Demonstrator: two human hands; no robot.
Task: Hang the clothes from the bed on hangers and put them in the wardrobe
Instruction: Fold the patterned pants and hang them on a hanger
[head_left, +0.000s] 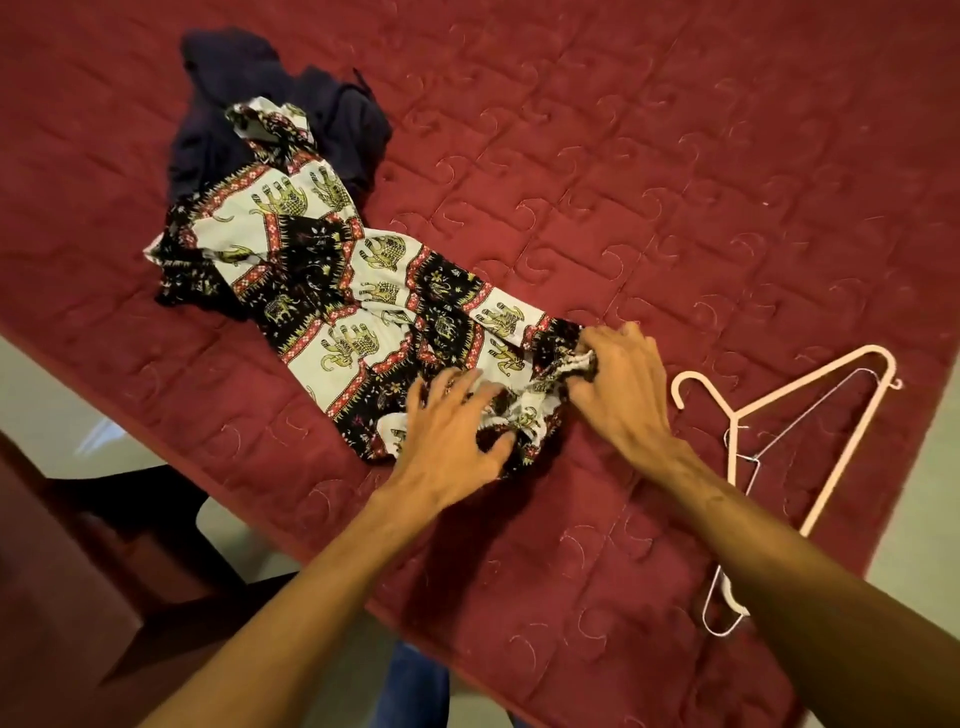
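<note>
Seen from the head camera, a person leans over a bed covered with a quilted maroon bedspread (675, 156), both bare forearms reaching forward from the lower edge of the frame toward a pair of elephant-print trousers (332, 291) stretched out across the quilt. The left hand (457, 421) lies palm-down on the near end of the trousers, fingers spread and slightly bent, thumb splayed to the side, pressing the fabric without closing on it. The right hand (618, 384), just beside it, has its fingers curled, pinching the gathered waistband at the garment's near corner. The far end of the trousers overlaps a crumpled navy garment (234, 104) farther up the bed. Near the right wrist, a pink plastic hanger (805, 382) lies flat on the bedspread, with a white wire hanger (810, 411) lying partly across it; neither hand touches them. Pale floor (31, 395) and a piece of dark wooden furniture (104, 545) show past the bed's edge at lower left.
</note>
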